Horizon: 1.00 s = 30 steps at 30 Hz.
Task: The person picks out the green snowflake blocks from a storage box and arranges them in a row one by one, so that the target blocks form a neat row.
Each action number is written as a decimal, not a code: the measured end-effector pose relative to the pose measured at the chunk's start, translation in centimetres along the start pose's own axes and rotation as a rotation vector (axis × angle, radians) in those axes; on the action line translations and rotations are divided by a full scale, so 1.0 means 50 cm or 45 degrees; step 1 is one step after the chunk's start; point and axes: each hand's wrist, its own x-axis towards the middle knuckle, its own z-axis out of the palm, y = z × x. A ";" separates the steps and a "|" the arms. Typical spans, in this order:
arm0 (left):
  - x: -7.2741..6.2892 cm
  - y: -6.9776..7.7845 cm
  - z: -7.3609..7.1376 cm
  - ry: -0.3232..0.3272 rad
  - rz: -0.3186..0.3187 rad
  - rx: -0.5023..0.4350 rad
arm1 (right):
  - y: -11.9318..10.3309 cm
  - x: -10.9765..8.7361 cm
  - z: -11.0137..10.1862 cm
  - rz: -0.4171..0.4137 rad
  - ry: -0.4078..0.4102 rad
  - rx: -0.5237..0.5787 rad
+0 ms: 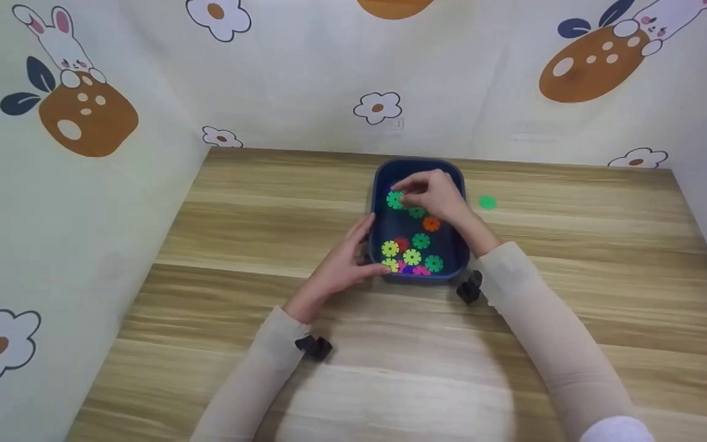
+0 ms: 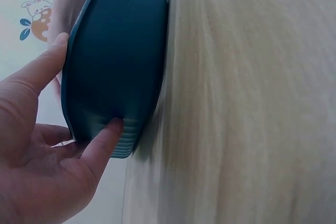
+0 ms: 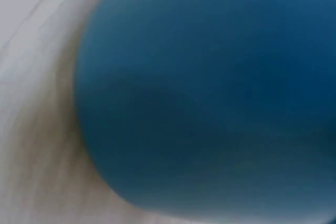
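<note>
A dark blue rectangular plastic bin (image 1: pixel 422 279) stands on the table with several notched snowflake discs inside. My left hand (image 1: pixel 342 263) holds its near left corner, thumb at the rim and fingers along the left side. In the left wrist view, the fingers (image 2: pixel 108 137) press the outer wall of the bin (image 2: pixel 115 51). Over the far half of the bin, my right hand (image 1: pixel 440 195) pinches a green snowflake disc (image 1: pixel 394 200) between thumb and forefinger. Yellow discs (image 1: pixel 412 257) and others gather at the near end. The bin's wall (image 3: pixel 210 77) fills the right wrist view, blurred.
A lone green disc (image 1: pixel 487 202) lies on the wooden table (image 1: pixel 255 209) to the right of the bin. An orange disc (image 1: pixel 431 224) sits mid-bin below the right hand. A patterned cloth wall (image 1: pixel 298 73) borders the table's back and sides.
</note>
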 end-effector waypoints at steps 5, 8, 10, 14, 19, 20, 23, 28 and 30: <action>0.005 0.002 -0.003 0.010 -0.009 0.038 | -0.002 -0.001 -0.024 0.029 0.027 0.045; 0.008 0.001 -0.003 0.015 -0.006 0.061 | -0.001 -0.003 -0.038 0.037 0.040 0.099; 0.009 0.002 -0.002 0.023 -0.007 0.075 | 0.001 -0.005 -0.048 0.041 0.051 0.116; 0.007 0.004 -0.002 0.032 -0.019 0.092 | 0.004 -0.013 -0.065 0.071 0.096 0.118; 0.007 0.007 -0.001 0.032 -0.024 0.103 | 0.012 -0.023 -0.089 0.088 0.150 0.112; 0.007 0.007 -0.001 0.031 -0.026 0.099 | 0.014 -0.025 -0.094 0.088 0.159 0.113; 0.007 0.006 -0.001 0.024 -0.030 0.084 | 0.023 -0.032 -0.108 0.094 0.190 0.110; 0.005 0.005 0.001 0.049 -0.026 0.087 | 0.034 -0.043 -0.129 0.091 0.247 0.140; 0.004 0.006 0.001 0.064 -0.021 0.103 | 0.039 -0.047 -0.137 0.094 0.266 0.165</action>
